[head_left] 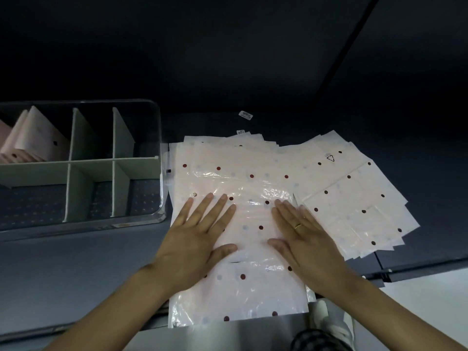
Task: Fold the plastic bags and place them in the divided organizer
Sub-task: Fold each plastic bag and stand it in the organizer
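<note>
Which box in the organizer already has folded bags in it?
The far-left compartment of the divided organizer holds the folded pink bags. The other compartments in view show only their bare floors.

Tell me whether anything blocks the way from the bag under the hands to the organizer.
Nothing visible does. Both the left hand and right hand lie flat on the top bag; the organizer sits open-topped directly left, its near compartments empty.

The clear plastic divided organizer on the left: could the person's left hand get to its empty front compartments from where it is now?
Probably yes. The left hand lies flat on the top polka-dot plastic bag, right beside the clear divided organizer; nothing stands between them, and the front compartments are open on top.
</note>
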`<state>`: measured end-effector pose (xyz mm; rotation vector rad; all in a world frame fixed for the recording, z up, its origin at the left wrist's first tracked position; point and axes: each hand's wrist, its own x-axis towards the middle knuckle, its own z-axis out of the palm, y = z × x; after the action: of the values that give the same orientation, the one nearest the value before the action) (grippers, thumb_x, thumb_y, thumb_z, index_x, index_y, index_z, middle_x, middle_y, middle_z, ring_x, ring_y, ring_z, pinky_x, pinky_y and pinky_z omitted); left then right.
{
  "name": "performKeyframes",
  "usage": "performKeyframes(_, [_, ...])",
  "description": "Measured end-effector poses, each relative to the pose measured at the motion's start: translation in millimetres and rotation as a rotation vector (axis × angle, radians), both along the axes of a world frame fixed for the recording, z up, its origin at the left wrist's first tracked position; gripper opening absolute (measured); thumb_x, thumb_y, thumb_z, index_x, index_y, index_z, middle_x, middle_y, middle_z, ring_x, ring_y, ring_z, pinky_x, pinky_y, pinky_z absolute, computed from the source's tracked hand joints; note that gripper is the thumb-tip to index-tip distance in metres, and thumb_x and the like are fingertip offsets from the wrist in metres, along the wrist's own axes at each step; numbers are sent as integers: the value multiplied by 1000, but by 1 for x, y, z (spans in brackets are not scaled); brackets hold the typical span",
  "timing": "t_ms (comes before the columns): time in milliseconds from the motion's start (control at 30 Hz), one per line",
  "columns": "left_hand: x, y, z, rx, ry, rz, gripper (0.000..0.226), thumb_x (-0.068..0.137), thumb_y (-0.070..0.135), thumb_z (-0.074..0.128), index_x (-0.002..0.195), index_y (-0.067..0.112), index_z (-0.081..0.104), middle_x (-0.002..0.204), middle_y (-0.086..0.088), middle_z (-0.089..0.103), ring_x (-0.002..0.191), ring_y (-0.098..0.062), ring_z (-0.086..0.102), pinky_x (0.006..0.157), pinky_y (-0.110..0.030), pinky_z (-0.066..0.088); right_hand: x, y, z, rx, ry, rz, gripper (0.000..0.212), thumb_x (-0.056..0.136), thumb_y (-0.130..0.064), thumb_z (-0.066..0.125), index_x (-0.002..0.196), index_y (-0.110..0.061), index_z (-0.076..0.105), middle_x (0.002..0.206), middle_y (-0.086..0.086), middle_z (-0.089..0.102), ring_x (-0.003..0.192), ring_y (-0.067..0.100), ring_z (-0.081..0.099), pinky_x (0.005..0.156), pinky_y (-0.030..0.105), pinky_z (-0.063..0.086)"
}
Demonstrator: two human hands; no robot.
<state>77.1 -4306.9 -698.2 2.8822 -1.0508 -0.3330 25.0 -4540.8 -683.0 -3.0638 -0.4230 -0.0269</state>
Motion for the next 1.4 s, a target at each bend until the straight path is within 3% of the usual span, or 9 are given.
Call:
performKeyframes(100, [0, -2, 1, -33, 25, 30, 72, 83, 67, -16, 145, 31, -21, 153, 9, -23, 141, -16, -25, 117, -41, -13, 10, 0, 2, 26, -174, 9, 55, 93, -44, 37, 110, -2, 69, 119, 13, 65, 109, 22, 64, 97, 40, 49])
performKeyframes(300, [2, -1, 12, -126, -3, 63, 68, 91, 59, 7, 150, 27, 18, 156, 6, 12, 145, -18, 12, 118, -42, 7, 31, -6, 3, -77, -327, 184, 35, 62, 2, 71, 93, -12, 76, 97, 3, 74, 89, 12, 71, 78, 22, 54])
performKeyframes(467, [4, 1, 20, -341, -142, 133, 48, 85, 37, 65, 125, 12, 61, 127, -4, 61, 115, -25, 60, 98, -44, 43, 35, -17, 18, 343, -138, 77, 40, 66, 15, 74, 99, -8, 74, 101, 3, 72, 94, 18, 69, 76, 31, 59])
performKeyframes(567, [0, 5, 28, -443, -190, 153, 30, 77, 18, 76, 106, 12, 72, 102, -2, 72, 89, -24, 70, 77, -40, 56, 32, -29, 34, 641, 161, 21, 29, 89, 3, 56, 108, -15, 70, 114, -11, 66, 109, 0, 58, 97, 14, 42])
performKeyframes(767, [-7, 7, 50, -464, -119, 102, 30, 68, 2, 63, 93, 18, 72, 73, 2, 70, 59, -21, 66, 44, -32, 53, 31, -40, 48, 1003, 401, -186, 12, 80, -37, 61, 87, -34, 71, 87, -10, 71, 80, 12, 65, 73, 24, 50])
performKeyframes(900, [-6, -1, 51, -485, -267, 178, 39, 80, 3, 65, 118, 12, 65, 112, -4, 68, 97, -25, 67, 79, -39, 56, 45, -39, 30, 1036, 370, -371, 13, 88, -19, 61, 76, -23, 65, 68, -8, 63, 62, 8, 54, 58, 16, 43])
performKeyframes(1000, [-12, -12, 40, -329, -367, 54, 41, 88, 15, 58, 128, 11, 58, 135, -8, 55, 126, -27, 50, 110, -42, 31, 56, -35, 20, 950, 332, -440, 13, 89, -24, 61, 75, -23, 61, 65, -8, 59, 60, 6, 51, 54, 20, 41])
performKeyframes(1267, [-23, -15, 5, 3, -112, 51, 72, 93, 56, 20, 142, 7, 39, 150, -11, 33, 138, -27, 33, 106, -52, 36, 72, -25, 10, 672, 195, -425, 13, 88, -31, 61, 81, -21, 58, 60, -12, 52, 59, 3, 48, 53, 17, 33])
performKeyframes(1400, [-22, -13, 0, 22, -94, 51, 78, 92, 63, 14, 144, 9, 35, 152, -13, 27, 140, -33, 25, 107, -53, 35, 65, -14, 7, 485, -37, -438, 24, 86, -26, 66, 107, -18, 59, 98, -5, 57, 94, 14, 44, 75, 29, 41])
